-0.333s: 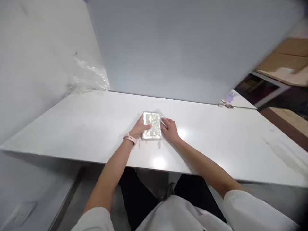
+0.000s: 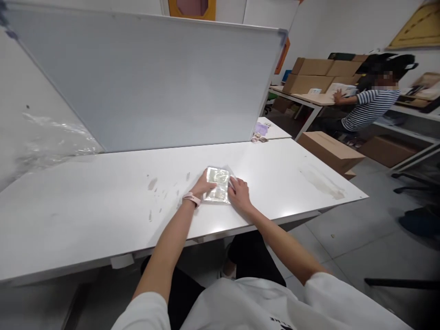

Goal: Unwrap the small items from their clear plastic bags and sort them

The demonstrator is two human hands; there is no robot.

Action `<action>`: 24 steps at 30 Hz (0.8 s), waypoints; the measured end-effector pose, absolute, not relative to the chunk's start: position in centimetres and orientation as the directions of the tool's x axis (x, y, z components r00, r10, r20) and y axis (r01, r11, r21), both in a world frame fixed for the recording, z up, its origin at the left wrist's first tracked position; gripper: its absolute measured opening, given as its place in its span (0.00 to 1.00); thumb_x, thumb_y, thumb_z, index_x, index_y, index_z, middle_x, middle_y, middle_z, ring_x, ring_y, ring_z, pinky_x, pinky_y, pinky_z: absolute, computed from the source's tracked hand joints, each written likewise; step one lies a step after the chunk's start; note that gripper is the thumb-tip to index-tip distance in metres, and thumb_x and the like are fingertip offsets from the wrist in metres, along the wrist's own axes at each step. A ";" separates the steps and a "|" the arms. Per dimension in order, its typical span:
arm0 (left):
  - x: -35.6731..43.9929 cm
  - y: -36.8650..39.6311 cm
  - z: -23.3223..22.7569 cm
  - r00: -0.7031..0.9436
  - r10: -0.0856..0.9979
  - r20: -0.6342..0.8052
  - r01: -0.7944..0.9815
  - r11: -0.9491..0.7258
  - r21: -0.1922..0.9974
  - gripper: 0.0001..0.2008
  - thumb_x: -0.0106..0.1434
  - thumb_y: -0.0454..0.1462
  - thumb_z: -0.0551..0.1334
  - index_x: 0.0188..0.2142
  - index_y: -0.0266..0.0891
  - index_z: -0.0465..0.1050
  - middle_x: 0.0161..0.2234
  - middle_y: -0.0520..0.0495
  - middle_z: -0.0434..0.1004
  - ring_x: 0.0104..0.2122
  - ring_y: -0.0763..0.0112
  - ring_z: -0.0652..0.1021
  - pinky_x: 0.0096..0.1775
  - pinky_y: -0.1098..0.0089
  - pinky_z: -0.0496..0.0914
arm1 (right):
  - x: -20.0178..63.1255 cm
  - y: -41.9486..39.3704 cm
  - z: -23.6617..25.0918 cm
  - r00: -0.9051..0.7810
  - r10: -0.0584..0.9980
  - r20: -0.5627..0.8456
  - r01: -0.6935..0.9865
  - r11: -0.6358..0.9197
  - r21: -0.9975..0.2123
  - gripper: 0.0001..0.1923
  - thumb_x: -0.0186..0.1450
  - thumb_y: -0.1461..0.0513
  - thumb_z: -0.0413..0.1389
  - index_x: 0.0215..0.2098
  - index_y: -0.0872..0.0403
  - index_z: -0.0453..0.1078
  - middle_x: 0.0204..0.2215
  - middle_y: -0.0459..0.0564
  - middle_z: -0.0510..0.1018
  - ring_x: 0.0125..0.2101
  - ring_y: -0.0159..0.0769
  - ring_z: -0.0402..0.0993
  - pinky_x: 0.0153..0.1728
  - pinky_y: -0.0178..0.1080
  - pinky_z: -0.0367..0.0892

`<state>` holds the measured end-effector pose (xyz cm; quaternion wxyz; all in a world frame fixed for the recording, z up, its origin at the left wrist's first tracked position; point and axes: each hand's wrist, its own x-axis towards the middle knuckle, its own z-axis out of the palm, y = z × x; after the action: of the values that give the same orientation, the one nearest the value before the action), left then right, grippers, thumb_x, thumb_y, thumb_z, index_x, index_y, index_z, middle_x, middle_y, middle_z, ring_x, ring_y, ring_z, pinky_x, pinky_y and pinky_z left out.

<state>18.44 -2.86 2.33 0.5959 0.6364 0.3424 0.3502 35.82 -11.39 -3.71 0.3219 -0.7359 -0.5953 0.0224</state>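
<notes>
A flat rectangular packet in shiny clear plastic [image 2: 217, 191] lies on the white table [image 2: 113, 183] in front of me. Glare hides what is inside. My left hand [image 2: 202, 185] grips its left side, thumb across the top face and fingers out of sight at the edge. At the right edge, my right hand [image 2: 239, 195] has its fingers curled on the loose clear film that sticks out past the packet. A pale pink band [image 2: 191, 198] circles my left wrist.
A whiteboard [image 2: 165, 82] stands along the table's far edge. Crumpled clear film [image 2: 58, 140] lies at the back left, small items [image 2: 259, 137] at the back right. Beyond are a cardboard box [image 2: 330, 149] on the floor and a seated person in a striped shirt [image 2: 371, 110].
My view has swung right and up, bringing the room and the other person into sight. Both hands keep their places on the packet.
</notes>
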 end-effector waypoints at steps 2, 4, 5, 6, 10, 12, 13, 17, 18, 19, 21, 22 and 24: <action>18.3 -1.6 2.7 0.475 0.880 -0.003 0.033 -0.014 0.999 0.33 0.44 0.31 0.73 0.52 0.36 0.70 0.46 0.42 0.79 0.47 0.56 0.78 0.51 0.58 0.72 | 36.0 -9.3 -3.2 0.262 0.910 0.321 0.869 -0.078 -0.488 0.27 0.66 0.61 0.48 0.63 0.52 0.67 0.58 0.59 0.70 0.52 0.50 0.64 0.53 0.50 0.62; 17.3 -0.3 2.7 0.384 0.921 -0.071 0.052 0.055 0.997 0.35 0.42 0.30 0.75 0.51 0.36 0.71 0.46 0.42 0.79 0.47 0.56 0.79 0.52 0.58 0.72 | 35.9 -7.3 -2.7 0.199 0.933 0.300 0.872 -0.029 -0.489 0.27 0.67 0.61 0.48 0.64 0.51 0.66 0.59 0.58 0.69 0.53 0.49 0.63 0.53 0.49 0.61; 16.6 0.3 2.7 0.335 0.936 -0.102 0.052 0.090 0.995 0.37 0.41 0.30 0.76 0.52 0.37 0.71 0.46 0.42 0.80 0.46 0.56 0.79 0.52 0.57 0.72 | 35.9 -6.4 -2.4 0.155 0.944 0.293 0.869 0.011 -0.495 0.27 0.67 0.61 0.48 0.64 0.50 0.65 0.60 0.57 0.69 0.53 0.49 0.63 0.53 0.48 0.61; 16.0 0.7 2.7 0.287 0.949 -0.129 0.048 0.121 0.992 0.38 0.40 0.30 0.77 0.52 0.37 0.71 0.45 0.42 0.80 0.46 0.56 0.79 0.52 0.57 0.73 | 35.9 -5.6 -2.2 0.104 0.952 0.288 0.862 0.058 -0.504 0.27 0.67 0.62 0.48 0.64 0.49 0.66 0.60 0.56 0.68 0.53 0.48 0.63 0.54 0.48 0.61; 15.0 1.4 2.6 0.112 0.980 -0.165 0.028 0.163 0.986 0.40 0.43 0.29 0.77 0.56 0.36 0.69 0.45 0.40 0.81 0.45 0.57 0.81 0.50 0.57 0.75 | 36.4 -3.6 -1.7 -0.050 0.961 0.271 0.806 0.199 -0.558 0.26 0.66 0.60 0.53 0.63 0.47 0.67 0.62 0.53 0.68 0.57 0.48 0.62 0.57 0.49 0.59; 15.3 1.4 2.3 0.048 0.988 -0.145 0.033 0.144 0.989 0.39 0.47 0.28 0.76 0.59 0.36 0.67 0.47 0.39 0.80 0.46 0.58 0.81 0.51 0.57 0.75 | 36.8 -3.2 -1.6 0.000 0.961 0.275 0.796 0.166 -0.583 0.30 0.63 0.56 0.57 0.64 0.48 0.66 0.65 0.55 0.64 0.60 0.52 0.57 0.58 0.52 0.57; 15.6 1.4 2.1 0.022 0.991 -0.129 0.037 0.128 0.991 0.39 0.49 0.28 0.75 0.60 0.36 0.66 0.48 0.39 0.80 0.46 0.58 0.81 0.51 0.58 0.75 | 37.0 -3.1 -1.5 0.038 0.959 0.280 0.798 0.139 -0.586 0.33 0.61 0.55 0.60 0.64 0.49 0.65 0.66 0.56 0.62 0.61 0.53 0.55 0.58 0.53 0.57; 15.8 1.7 1.6 -0.048 0.994 -0.100 0.061 0.103 0.993 0.38 0.52 0.27 0.72 0.62 0.38 0.65 0.49 0.39 0.80 0.47 0.59 0.81 0.52 0.58 0.75 | 37.6 -3.4 -0.8 0.036 0.961 0.275 0.830 0.124 -0.544 0.29 0.63 0.56 0.57 0.62 0.50 0.66 0.57 0.57 0.71 0.53 0.52 0.61 0.55 0.51 0.59; 15.5 1.9 1.6 -0.056 0.993 -0.108 0.069 0.112 0.991 0.39 0.53 0.27 0.71 0.63 0.38 0.64 0.49 0.39 0.80 0.47 0.58 0.81 0.52 0.57 0.75 | 37.7 -3.5 -0.5 0.017 0.965 0.261 0.839 0.128 -0.528 0.27 0.64 0.57 0.55 0.61 0.50 0.67 0.53 0.56 0.74 0.50 0.51 0.62 0.53 0.50 0.60; 15.1 2.1 1.6 -0.067 0.991 -0.114 0.076 0.119 0.990 0.39 0.53 0.27 0.71 0.64 0.38 0.64 0.50 0.38 0.79 0.48 0.58 0.81 0.53 0.56 0.75 | 37.7 -3.6 -0.3 0.009 0.969 0.246 0.850 0.122 -0.513 0.25 0.65 0.58 0.53 0.61 0.50 0.68 0.50 0.56 0.75 0.48 0.50 0.63 0.51 0.49 0.61; 14.0 2.4 1.6 -0.108 0.988 -0.111 0.088 0.121 0.989 0.41 0.53 0.26 0.71 0.65 0.40 0.62 0.52 0.38 0.78 0.51 0.57 0.79 0.54 0.56 0.74 | 37.7 -3.8 0.1 0.022 0.974 0.226 0.865 0.095 -0.493 0.24 0.66 0.60 0.51 0.60 0.51 0.69 0.47 0.58 0.76 0.46 0.51 0.63 0.48 0.49 0.63; 13.5 2.4 1.6 -0.132 0.986 -0.104 0.092 0.116 0.989 0.42 0.52 0.26 0.71 0.65 0.40 0.62 0.53 0.38 0.77 0.53 0.56 0.78 0.55 0.57 0.74 | 37.8 -4.0 0.2 0.036 0.974 0.222 0.865 0.081 -0.496 0.24 0.66 0.60 0.51 0.60 0.52 0.69 0.47 0.59 0.76 0.46 0.52 0.63 0.47 0.49 0.64; 12.5 2.3 1.5 -0.164 0.983 -0.085 0.104 0.103 0.989 0.43 0.52 0.26 0.71 0.66 0.42 0.61 0.55 0.38 0.76 0.56 0.55 0.76 0.56 0.57 0.73 | 38.1 -4.2 0.2 0.073 0.973 0.219 0.832 0.061 -0.551 0.24 0.65 0.59 0.52 0.59 0.53 0.70 0.46 0.59 0.76 0.47 0.53 0.64 0.46 0.50 0.65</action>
<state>12.54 2.28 1.49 0.4528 0.4614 0.5886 0.4854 38.11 -4.21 0.23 0.2868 -0.6741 -0.6695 0.1227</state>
